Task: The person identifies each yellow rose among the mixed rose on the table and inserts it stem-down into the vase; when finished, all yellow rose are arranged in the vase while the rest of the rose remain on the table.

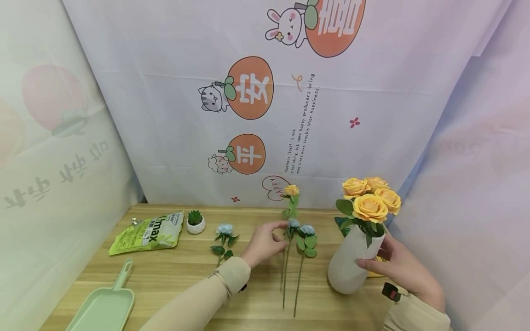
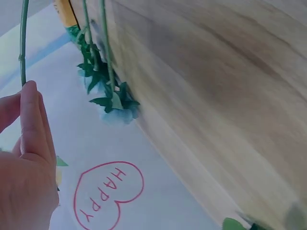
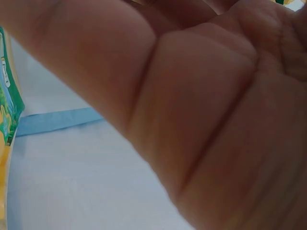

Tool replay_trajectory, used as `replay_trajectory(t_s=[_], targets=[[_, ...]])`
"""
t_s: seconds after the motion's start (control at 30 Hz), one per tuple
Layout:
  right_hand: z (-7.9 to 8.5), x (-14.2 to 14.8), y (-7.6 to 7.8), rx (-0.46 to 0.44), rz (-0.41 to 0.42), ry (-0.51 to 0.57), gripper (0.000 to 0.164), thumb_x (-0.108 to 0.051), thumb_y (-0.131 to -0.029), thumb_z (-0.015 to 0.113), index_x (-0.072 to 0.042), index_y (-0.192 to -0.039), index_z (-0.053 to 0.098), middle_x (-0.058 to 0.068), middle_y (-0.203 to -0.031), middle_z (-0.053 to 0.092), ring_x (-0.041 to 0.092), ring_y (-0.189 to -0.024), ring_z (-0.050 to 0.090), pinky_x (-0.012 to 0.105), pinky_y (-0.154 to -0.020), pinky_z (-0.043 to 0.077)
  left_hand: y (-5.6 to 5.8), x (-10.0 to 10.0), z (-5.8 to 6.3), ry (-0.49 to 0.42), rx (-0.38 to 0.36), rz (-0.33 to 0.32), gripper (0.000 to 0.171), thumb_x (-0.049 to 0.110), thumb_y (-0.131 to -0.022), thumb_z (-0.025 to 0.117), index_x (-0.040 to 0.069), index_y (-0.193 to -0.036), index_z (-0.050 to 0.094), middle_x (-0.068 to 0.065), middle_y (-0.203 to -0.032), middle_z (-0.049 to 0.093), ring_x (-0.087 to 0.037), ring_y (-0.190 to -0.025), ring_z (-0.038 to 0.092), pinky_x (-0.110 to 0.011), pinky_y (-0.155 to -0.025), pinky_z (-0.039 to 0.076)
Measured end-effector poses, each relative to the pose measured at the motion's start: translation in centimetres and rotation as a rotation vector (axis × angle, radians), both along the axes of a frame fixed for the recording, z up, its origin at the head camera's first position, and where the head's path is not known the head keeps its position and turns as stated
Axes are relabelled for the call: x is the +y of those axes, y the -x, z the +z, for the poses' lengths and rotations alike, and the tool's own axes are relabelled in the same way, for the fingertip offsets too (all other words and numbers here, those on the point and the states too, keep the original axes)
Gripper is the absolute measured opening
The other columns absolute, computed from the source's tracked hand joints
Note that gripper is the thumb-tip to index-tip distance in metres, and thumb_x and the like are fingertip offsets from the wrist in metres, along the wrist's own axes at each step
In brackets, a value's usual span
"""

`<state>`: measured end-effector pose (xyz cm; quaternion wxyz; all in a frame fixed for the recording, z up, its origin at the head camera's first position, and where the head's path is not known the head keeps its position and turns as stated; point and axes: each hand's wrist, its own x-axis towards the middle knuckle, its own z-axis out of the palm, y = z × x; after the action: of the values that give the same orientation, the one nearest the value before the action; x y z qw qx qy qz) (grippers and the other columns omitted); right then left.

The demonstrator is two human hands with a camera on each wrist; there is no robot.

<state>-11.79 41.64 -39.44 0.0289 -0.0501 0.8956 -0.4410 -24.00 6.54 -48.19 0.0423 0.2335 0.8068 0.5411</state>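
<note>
My left hand pinches the thin green stem of a single yellow rose, whose bloom points up and away. Two blue roses with long stems lie just beside those fingers; in the left wrist view their blue blooms show apart from the pinched stem. My right hand grips a white vase round its side, and the vase leans to the right. Several yellow roses stand in it. The right wrist view is mostly filled by the palm, hiding the vase.
Another blue rose lies left of my left hand. Farther left are a small potted succulent, a green packet and a green dustpan. A yellow-green package stands behind the vase. Printed cloth hangs behind the wooden table.
</note>
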Motion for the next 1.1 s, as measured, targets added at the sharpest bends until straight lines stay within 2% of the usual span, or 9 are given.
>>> replay_trajectory(t_s=[0.17, 0.4, 0.53, 0.77, 1.1], targets=[[-0.1, 0.0, 0.0, -0.005, -0.008, 0.000, 0.085, -0.032, -0.095, 0.086, -0.009, -0.162, 0.038, 0.022, -0.155, 0.054, 0.046, -0.136, 0.058, 0.031, -0.086, 0.060, -0.3, 0.6, 0.9, -0.007, 0.064, -0.013, 0.061, 0.003, -0.093, 0.084, 0.020, -0.149, 0.066, -0.006, -0.147, 0.067, -0.006, -0.079, 0.075, -0.025, -0.064, 0.062], [-0.2, 0.1, 0.0, -0.003, -0.012, 0.006, 0.082, -0.031, -0.095, 0.087, -0.007, -0.159, 0.042, 0.021, -0.153, 0.055, 0.046, -0.137, 0.058, 0.031, -0.086, 0.060, -1.1, 1.5, 3.2, -0.057, 0.129, -0.042, 0.060, 0.004, -0.094, 0.084, 0.024, -0.148, 0.066, 0.000, -0.144, 0.069, -0.001, -0.083, 0.074, -0.024, -0.069, 0.063], [-0.2, 0.1, 0.0, -0.010, -0.012, 0.011, 0.081, -0.031, -0.095, 0.086, -0.006, -0.158, 0.042, 0.021, -0.153, 0.055, 0.046, -0.137, 0.057, 0.031, -0.086, 0.060, -1.7, 2.2, 5.2, -0.113, 0.182, -0.053, 0.057, 0.006, -0.094, 0.085, 0.023, -0.146, 0.068, 0.003, -0.144, 0.068, -0.002, -0.087, 0.074, -0.024, -0.072, 0.064], [0.0, 0.1, -0.2, -0.022, -0.011, -0.002, 0.084, -0.033, -0.095, 0.086, -0.004, -0.158, 0.040, 0.023, -0.153, 0.055, 0.048, -0.137, 0.057, 0.032, -0.087, 0.060, -2.2, 3.4, 8.2, -0.236, 0.219, -0.069, 0.058, 0.004, -0.093, 0.084, 0.026, -0.145, 0.069, 0.008, -0.143, 0.068, -0.003, -0.089, 0.076, -0.027, -0.071, 0.065], [0.2, -0.1, -0.2, -0.027, -0.001, 0.003, 0.090, -0.034, -0.096, 0.085, -0.004, -0.163, 0.033, 0.025, -0.156, 0.052, 0.050, -0.137, 0.056, 0.036, -0.089, 0.060, -2.9, 6.0, 11.7, -0.409, 0.300, -0.090, 0.055, 0.001, -0.093, 0.085, 0.022, -0.142, 0.071, 0.001, -0.141, 0.069, -0.006, -0.089, 0.078, -0.032, -0.067, 0.067]])
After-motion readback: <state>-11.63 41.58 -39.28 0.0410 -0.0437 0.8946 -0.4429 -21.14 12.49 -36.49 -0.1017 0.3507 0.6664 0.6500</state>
